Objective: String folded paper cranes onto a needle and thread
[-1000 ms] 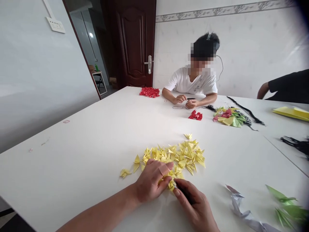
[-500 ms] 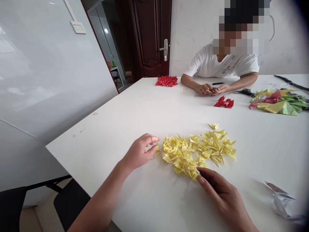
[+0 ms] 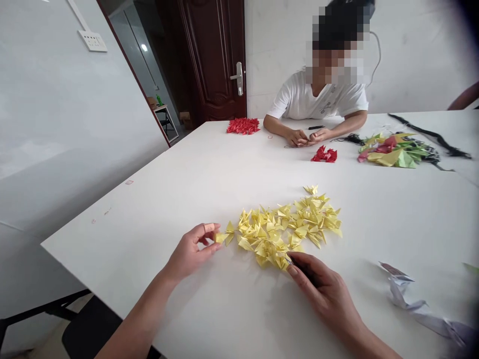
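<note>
A pile of yellow origami paper cranes (image 3: pixel 273 234) spreads over the white table (image 3: pixel 209 309). At its left side, my left hand (image 3: pixel 192 254) has thumb and fingers closed on a yellow paper crane (image 3: pixel 220 238), which touches or overlaps another at the pile's edge. My right hand (image 3: pixel 325 286) is at the pile's near side, fingers wrapped round a dark, slim thing with a silvery tip (image 3: pixel 289 261); its kind is mostly hidden by the hand. One yellow crane (image 3: pixel 311 189) lies apart behind the pile.
Across the table a person (image 3: pixel 318 99) works with both hands on a thin dark string. Red paper cranes (image 3: pixel 243 125) and a smaller red group (image 3: pixel 324 154) lie near them. Multicoloured cranes (image 3: pixel 392 149) are at the far right. A pale folded-paper strand (image 3: pixel 422 311) lies at right.
My view has swung to the right. My left hand has closed its fingers on a yellow crane at the pile's left edge. My right hand stays by the near side.
</note>
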`<state>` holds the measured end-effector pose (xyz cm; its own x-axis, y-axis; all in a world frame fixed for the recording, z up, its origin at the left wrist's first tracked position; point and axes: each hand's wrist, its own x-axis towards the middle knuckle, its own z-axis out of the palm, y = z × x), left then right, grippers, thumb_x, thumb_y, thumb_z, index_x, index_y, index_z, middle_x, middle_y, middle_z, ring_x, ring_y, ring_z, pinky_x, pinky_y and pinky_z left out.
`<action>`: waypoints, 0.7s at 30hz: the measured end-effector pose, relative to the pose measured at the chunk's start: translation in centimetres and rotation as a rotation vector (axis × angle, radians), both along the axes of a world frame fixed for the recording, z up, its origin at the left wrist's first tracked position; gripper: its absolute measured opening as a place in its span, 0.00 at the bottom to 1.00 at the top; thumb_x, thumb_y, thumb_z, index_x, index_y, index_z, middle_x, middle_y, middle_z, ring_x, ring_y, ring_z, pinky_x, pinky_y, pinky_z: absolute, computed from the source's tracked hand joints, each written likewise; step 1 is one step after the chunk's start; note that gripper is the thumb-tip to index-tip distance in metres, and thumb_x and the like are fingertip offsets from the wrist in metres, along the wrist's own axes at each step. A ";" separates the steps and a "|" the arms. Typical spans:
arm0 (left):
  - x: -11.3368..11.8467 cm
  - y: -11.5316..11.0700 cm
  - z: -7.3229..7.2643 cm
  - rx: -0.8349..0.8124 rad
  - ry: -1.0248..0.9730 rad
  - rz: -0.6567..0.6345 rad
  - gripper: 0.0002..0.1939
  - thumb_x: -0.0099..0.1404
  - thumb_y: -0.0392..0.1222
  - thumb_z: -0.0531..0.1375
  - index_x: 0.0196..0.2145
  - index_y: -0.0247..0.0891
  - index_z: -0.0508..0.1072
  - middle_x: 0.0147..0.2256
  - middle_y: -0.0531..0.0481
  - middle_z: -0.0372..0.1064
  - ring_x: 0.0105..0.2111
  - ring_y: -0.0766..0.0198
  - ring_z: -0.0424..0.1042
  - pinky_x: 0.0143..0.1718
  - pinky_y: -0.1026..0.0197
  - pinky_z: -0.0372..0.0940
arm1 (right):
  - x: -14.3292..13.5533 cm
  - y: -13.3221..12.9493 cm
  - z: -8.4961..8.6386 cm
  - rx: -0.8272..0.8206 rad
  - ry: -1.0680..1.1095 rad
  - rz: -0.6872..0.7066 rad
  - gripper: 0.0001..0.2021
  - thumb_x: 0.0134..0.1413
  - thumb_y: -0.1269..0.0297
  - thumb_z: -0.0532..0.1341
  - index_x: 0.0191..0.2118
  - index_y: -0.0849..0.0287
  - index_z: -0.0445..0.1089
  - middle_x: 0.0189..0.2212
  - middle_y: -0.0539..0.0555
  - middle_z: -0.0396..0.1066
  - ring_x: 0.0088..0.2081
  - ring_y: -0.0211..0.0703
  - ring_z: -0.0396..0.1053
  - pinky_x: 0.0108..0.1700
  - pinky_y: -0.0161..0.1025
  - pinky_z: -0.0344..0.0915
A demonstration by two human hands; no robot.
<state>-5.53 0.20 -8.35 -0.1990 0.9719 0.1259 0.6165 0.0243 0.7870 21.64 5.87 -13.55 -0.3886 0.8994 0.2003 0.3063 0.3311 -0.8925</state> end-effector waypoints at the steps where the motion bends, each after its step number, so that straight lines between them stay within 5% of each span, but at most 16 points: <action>1: 1.1 0.4 0.3 0.046 -0.052 -0.040 0.17 0.58 0.40 0.60 0.46 0.38 0.68 0.39 0.47 0.70 0.33 0.65 0.70 0.35 0.61 0.69 | 0.0 0.0 0.1 -0.006 0.014 0.003 0.14 0.54 0.55 0.57 0.40 0.59 0.70 0.33 0.56 0.76 0.34 0.46 0.73 0.32 0.36 0.71; 5: 6.3 3.1 0.3 0.225 -0.185 -0.287 0.20 0.58 0.35 0.60 0.48 0.38 0.65 0.40 0.46 0.67 0.31 0.69 0.67 0.35 0.63 0.68 | -0.1 -0.1 0.2 -0.061 0.129 -0.020 0.14 0.56 0.55 0.56 0.42 0.59 0.68 0.31 0.55 0.73 0.29 0.41 0.70 0.28 0.33 0.68; 9: 9.6 5.5 -1.6 0.359 -0.238 -0.372 0.24 0.59 0.33 0.59 0.52 0.41 0.60 0.40 0.45 0.67 0.33 0.68 0.67 0.35 0.63 0.68 | -0.3 0.1 0.4 -0.098 0.217 -0.034 0.13 0.56 0.55 0.55 0.41 0.59 0.67 0.27 0.52 0.70 0.24 0.36 0.66 0.24 0.31 0.65; 14: 9.3 6.1 -3.6 0.462 -0.172 -0.391 0.24 0.61 0.33 0.58 0.53 0.46 0.57 0.42 0.47 0.66 0.33 0.68 0.67 0.37 0.60 0.69 | -0.4 0.4 0.4 -0.107 0.240 -0.056 0.14 0.56 0.54 0.55 0.40 0.59 0.67 0.26 0.52 0.69 0.23 0.35 0.64 0.23 0.32 0.64; 21: 8.8 5.5 -4.3 0.486 -0.099 -0.385 0.25 0.61 0.33 0.57 0.54 0.45 0.57 0.43 0.45 0.69 0.40 0.62 0.70 0.41 0.57 0.69 | -0.4 0.4 0.5 -0.084 0.198 -0.003 0.12 0.56 0.57 0.56 0.40 0.59 0.67 0.31 0.54 0.73 0.31 0.41 0.70 0.32 0.34 0.67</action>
<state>3.28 5.73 -12.65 0.1205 0.8123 0.5706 0.4337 -0.5601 0.7058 21.24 6.28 -13.00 -0.3465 0.9172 0.1969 0.1234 0.2526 -0.9597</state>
